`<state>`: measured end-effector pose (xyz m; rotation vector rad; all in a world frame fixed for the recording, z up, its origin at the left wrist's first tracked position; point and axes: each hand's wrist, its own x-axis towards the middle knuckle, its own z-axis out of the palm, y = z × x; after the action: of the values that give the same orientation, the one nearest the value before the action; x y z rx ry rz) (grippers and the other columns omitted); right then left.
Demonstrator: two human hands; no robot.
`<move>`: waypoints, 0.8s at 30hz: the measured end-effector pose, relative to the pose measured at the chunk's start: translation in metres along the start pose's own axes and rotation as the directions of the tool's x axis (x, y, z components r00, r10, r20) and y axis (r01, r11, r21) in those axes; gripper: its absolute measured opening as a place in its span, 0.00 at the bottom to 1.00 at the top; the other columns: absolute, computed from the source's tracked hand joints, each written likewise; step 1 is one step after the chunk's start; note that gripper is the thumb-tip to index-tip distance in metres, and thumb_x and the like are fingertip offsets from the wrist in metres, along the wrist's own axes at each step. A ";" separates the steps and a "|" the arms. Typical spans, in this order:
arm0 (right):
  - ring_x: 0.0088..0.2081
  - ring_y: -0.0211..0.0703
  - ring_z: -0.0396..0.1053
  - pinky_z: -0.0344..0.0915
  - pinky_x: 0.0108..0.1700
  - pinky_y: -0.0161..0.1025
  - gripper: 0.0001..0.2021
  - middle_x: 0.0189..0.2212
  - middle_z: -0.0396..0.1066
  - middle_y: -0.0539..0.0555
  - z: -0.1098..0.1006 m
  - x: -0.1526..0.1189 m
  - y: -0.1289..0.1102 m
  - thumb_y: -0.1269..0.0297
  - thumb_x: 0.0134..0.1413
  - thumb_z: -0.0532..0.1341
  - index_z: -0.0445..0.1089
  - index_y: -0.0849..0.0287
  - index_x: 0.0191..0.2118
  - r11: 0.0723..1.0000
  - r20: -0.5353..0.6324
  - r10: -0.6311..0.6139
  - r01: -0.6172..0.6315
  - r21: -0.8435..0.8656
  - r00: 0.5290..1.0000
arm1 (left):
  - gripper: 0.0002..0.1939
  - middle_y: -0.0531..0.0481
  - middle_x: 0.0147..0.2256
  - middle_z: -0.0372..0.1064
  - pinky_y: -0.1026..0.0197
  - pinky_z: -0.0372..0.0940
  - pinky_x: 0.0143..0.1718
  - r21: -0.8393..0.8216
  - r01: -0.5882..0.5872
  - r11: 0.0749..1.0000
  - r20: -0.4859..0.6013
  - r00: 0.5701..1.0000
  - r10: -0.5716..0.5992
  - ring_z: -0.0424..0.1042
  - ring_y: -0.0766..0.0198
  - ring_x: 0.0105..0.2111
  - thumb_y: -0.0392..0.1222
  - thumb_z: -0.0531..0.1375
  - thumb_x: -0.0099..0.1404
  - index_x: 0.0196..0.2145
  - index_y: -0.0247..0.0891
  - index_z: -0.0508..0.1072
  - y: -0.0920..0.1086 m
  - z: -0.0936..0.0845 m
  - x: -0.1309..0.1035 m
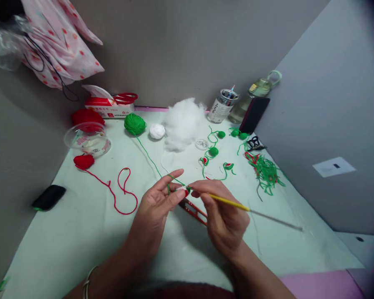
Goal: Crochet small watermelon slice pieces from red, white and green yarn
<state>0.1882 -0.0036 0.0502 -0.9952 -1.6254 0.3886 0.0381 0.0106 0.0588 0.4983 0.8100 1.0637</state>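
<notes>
Above the middle of the desk [81, 236], between its left and right edges, we pinch a small red, white and green crocheted piece [185, 191] in the grip of our left hand [154, 203], while our right hand [226, 220] clasps a yellow-handled hook [229, 202] with its tip at the piece. Farther in, we have a small red yarn bundle [84, 161] toward the left edge and a tangle of yarn scraps [268, 170] near the right. Along the back edge we see a tissue box [112, 109], a green yarn ball [135, 123], white stuffing [183, 122] and a can [218, 110].
</notes>
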 end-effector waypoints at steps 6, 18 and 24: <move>0.33 0.35 0.79 0.77 0.40 0.36 0.12 0.40 0.81 0.51 -0.003 0.006 -0.003 0.67 0.74 0.56 0.78 0.53 0.46 0.894 0.008 0.317 -0.302 0.331 0.948 | 0.19 0.56 0.31 0.72 0.62 0.60 0.46 0.006 -0.018 1.000 -0.007 1.000 0.018 0.70 0.67 0.36 0.39 0.73 0.61 0.50 0.44 0.82 0.003 -0.005 0.004; 0.35 0.37 0.77 0.76 0.39 0.38 0.11 0.38 0.80 0.51 -0.008 0.006 -0.002 0.69 0.73 0.56 0.77 0.53 0.46 0.943 0.056 0.204 -0.211 0.257 0.977 | 0.18 0.55 0.33 0.71 0.65 0.62 0.43 0.224 -0.137 0.965 -0.001 0.990 0.140 0.68 0.68 0.35 0.41 0.72 0.62 0.50 0.49 0.82 0.001 -0.011 0.004; 0.42 0.44 0.78 0.76 0.43 0.42 0.12 0.37 0.80 0.54 -0.006 0.004 -0.003 0.74 0.70 0.55 0.75 0.56 0.49 0.997 0.112 -0.077 0.075 0.022 0.991 | 0.17 0.55 0.32 0.72 0.67 0.62 0.39 0.397 -0.239 0.886 -0.062 0.956 0.286 0.66 0.69 0.33 0.38 0.72 0.61 0.48 0.48 0.84 0.001 -0.007 -0.001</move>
<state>0.1922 -0.0033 0.0567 -0.9088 -1.7529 0.4129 0.0323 0.0096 0.0556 0.9076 1.0894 1.1959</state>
